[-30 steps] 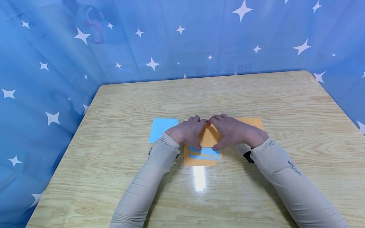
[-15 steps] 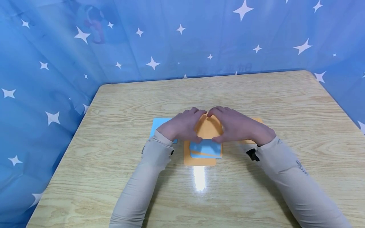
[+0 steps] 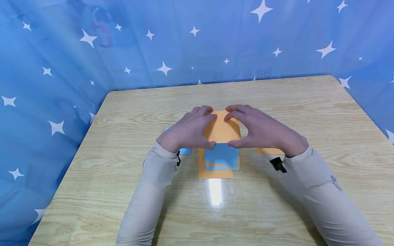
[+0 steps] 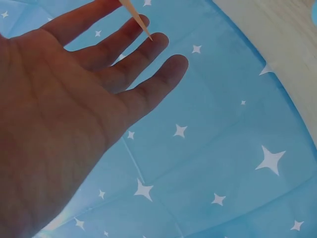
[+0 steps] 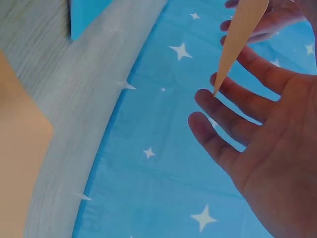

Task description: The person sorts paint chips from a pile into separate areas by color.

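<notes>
We see the held orange card [image 3: 223, 131] between two hands, and it looks lifted off the table [image 3: 138, 119]. The left hand [image 3: 189, 131] grips it at nine o'clock and the right hand [image 3: 261, 131] at three. On both, bent fingertips pinch the far part and the thumb sits near the close edge. We cannot tell how much the card tilts.

We think it could slip, because only fingertips hold its thin edges. If both hands squeeze too hard, the card might bend and pop out. If one lets go sooner, it may drop crooked. It could also bump the blue cards [image 3: 221, 155] at its six o'clock and push them out of line, since flat things slide easily on a shiny top. They already look a bit crooked on the lower orange card [image 3: 215, 174].

The cards all look thin, flat and smooth, like stiff paper, and the corners we can see are round. Another blue card [image 3: 185, 151] peeks out at eight o'clock, and a side orange card [image 3: 269, 151] at four; hands cover parts of both. The table has wavy wood lines and a bright shiny spot. Behind it, at twelve, we see soft blue cloth [image 3: 215, 44] with pointy white stars and creases.
</notes>
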The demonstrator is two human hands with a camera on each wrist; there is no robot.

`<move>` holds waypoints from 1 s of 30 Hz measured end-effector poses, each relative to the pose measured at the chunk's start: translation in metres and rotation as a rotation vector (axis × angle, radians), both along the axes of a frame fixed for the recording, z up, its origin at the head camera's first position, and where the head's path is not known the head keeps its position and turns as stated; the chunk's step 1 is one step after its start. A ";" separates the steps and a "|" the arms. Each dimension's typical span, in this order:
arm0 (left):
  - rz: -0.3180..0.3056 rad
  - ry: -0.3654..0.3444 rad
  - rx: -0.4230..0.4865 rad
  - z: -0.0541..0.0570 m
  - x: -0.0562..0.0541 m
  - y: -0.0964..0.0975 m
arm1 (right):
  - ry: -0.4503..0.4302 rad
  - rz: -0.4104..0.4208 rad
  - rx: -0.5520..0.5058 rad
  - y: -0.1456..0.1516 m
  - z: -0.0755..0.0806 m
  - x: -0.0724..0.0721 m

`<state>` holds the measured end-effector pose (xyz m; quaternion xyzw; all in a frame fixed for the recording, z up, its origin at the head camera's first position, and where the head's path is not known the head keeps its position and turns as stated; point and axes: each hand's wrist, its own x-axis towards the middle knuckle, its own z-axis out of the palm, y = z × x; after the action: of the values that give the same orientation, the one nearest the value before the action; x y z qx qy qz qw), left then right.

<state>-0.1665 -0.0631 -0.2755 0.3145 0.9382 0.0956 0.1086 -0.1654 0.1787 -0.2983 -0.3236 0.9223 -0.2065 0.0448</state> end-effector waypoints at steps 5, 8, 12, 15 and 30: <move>0.008 0.010 -0.002 0.003 0.002 -0.001 | 0.020 0.008 -0.003 0.000 0.002 0.001; 0.014 0.009 -0.002 0.003 0.003 -0.001 | 0.020 0.007 -0.004 0.000 0.002 0.001; 0.023 0.010 -0.009 0.003 0.004 -0.001 | 0.015 -0.003 -0.001 0.000 0.001 0.001; 0.025 0.017 -0.020 0.004 0.004 0.000 | 0.010 -0.006 0.002 0.000 0.001 0.001; -0.004 0.057 -0.040 0.004 0.003 0.017 | -0.014 -0.022 0.034 0.015 0.012 0.005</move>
<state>-0.1636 -0.0465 -0.2710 0.3167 0.9420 0.0677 0.0881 -0.1608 0.1933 -0.2866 -0.3111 0.9289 -0.1935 0.0542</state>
